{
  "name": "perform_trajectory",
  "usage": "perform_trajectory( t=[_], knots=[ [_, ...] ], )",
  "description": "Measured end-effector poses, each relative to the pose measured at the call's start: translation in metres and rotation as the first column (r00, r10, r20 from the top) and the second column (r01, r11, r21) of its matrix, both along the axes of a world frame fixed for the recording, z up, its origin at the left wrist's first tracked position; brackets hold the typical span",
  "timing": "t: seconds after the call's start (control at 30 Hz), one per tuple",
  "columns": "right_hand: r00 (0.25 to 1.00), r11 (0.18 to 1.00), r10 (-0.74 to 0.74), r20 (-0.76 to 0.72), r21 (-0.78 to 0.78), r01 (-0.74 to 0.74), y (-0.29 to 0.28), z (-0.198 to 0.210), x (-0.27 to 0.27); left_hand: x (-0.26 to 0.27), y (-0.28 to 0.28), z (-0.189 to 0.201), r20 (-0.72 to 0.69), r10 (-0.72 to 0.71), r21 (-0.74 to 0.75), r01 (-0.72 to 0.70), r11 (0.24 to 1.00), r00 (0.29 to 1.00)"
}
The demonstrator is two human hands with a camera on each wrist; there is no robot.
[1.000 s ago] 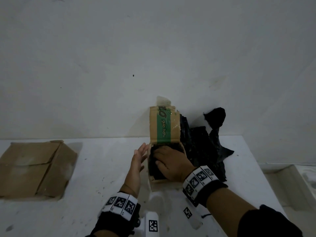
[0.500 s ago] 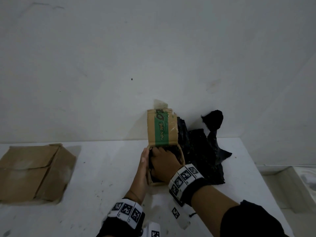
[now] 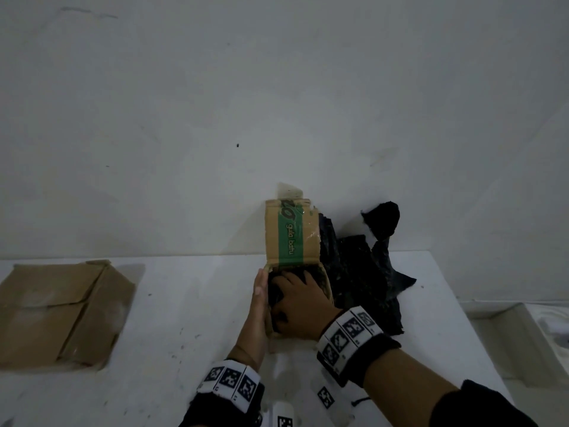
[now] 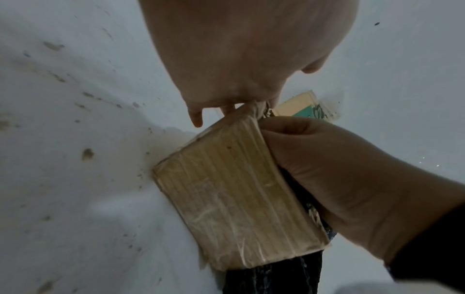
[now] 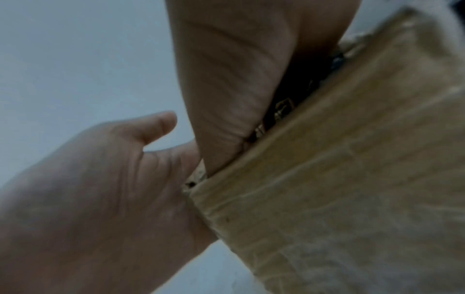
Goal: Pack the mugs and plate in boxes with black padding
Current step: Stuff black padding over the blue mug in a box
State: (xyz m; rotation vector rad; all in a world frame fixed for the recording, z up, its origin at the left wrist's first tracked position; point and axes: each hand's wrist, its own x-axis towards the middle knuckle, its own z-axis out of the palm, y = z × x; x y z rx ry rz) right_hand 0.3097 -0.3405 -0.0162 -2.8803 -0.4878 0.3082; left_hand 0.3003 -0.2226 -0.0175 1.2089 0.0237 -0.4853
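Note:
A small cardboard box [image 3: 326, 285] stands on the white table [image 3: 184, 318] against the wall, its green-striped flap [image 3: 291, 235] raised. My right hand [image 3: 297, 300] reaches into the box from above and presses on black padding [image 3: 274, 291] inside; whatever lies under it is hidden. My left hand [image 3: 258, 303] lies flat, fingers straight, against the box's left wall. In the left wrist view the box's side [image 4: 234, 195] sits between the left hand [image 4: 239, 49] and the right hand [image 4: 339, 179]. The right wrist view shows the box wall [image 5: 352, 179] close up. No mug or plate is visible.
A heap of loose black padding [image 3: 363, 272] lies right of the box against the wall. A closed brown cardboard box [image 3: 58, 309] lies at the table's left. Past the table's right edge sits a white trough [image 3: 523, 334].
My left hand has closed the gap and now lies against the box's left wall. The right hand has stayed inside the box, pushed a little deeper.

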Motion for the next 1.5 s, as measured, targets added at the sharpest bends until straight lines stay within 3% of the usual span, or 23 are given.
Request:
perform_trajectory(
  t=[0.13, 0.23, 0.33, 0.4, 0.6, 0.67, 0.77, 0.83, 0.97, 1.2, 1.27, 1.37, 1.5],
  knots=[
    [0.987, 0.987, -0.082, 0.139, 0.148, 0.061, -0.002, 0.0, -0.007, 0.005, -0.002, -0.003, -0.109, -0.005, -0.056, -0.001, 0.998, 0.994],
    [0.937, 0.948, -0.314, 0.153, 0.109, 0.3, 0.005, -0.006, -0.017, 0.006, -0.001, -0.007, -0.057, -0.036, -0.045, 0.033, 0.998, 0.998],
    [0.894, 0.901, -0.434, 0.113, 0.067, 0.429, 0.015, -0.004, -0.014, 0.006, 0.0, -0.012, -0.003, -0.023, 0.006, 0.023, 1.0, 1.0],
    [0.88, 0.88, -0.474, 0.027, -0.008, 0.474, 0.015, 0.0, -0.005, 0.007, 0.002, -0.014, 0.054, -0.018, 0.035, 0.017, 0.999, 0.998],
    [0.779, 0.826, -0.52, -0.351, 0.027, 0.563, 0.008, 0.007, 0.022, 0.008, 0.004, -0.019, 0.122, -0.071, 0.155, 0.052, 0.987, 0.99],
    [0.779, 0.844, -0.48, -0.403, 0.029, 0.536, 0.002, 0.011, 0.025, 0.009, 0.004, -0.019, 0.117, -0.07, 0.142, 0.053, 0.989, 0.991],
    [0.894, 0.901, -0.434, -0.109, -0.03, 0.434, 0.004, 0.014, 0.014, 0.01, 0.003, -0.022, 0.114, -0.058, 0.114, 0.045, 0.992, 0.992],
    [0.916, 0.912, -0.401, 0.023, -0.08, 0.402, 0.014, 0.012, -0.002, 0.009, 0.003, -0.022, 0.108, -0.055, 0.091, 0.045, 0.995, 0.993],
    [0.868, 0.877, -0.48, -0.129, -0.077, 0.474, 0.024, 0.0, -0.023, 0.009, 0.002, -0.018, 0.094, -0.066, 0.087, 0.058, 0.995, 0.993],
    [0.808, 0.823, -0.538, -0.24, 0.057, 0.565, 0.015, 0.018, -0.001, 0.008, 0.004, -0.014, 0.115, -0.067, 0.128, 0.052, 0.99, 0.991],
    [0.842, 0.856, -0.5, -0.204, 0.033, 0.516, 0.01, 0.02, 0.002, 0.007, 0.004, -0.011, 0.12, -0.079, 0.123, 0.064, 0.99, 0.99],
    [0.948, 0.948, -0.317, -0.035, -0.038, 0.316, 0.011, 0.013, -0.002, 0.006, 0.005, -0.007, 0.125, -0.08, 0.106, 0.067, 0.992, 0.989],
    [0.974, 0.973, -0.223, -0.045, -0.067, 0.22, 0.011, -0.008, -0.007, 0.006, 0.004, -0.004, 0.12, -0.09, 0.11, 0.077, 0.991, 0.989]
  ],
)
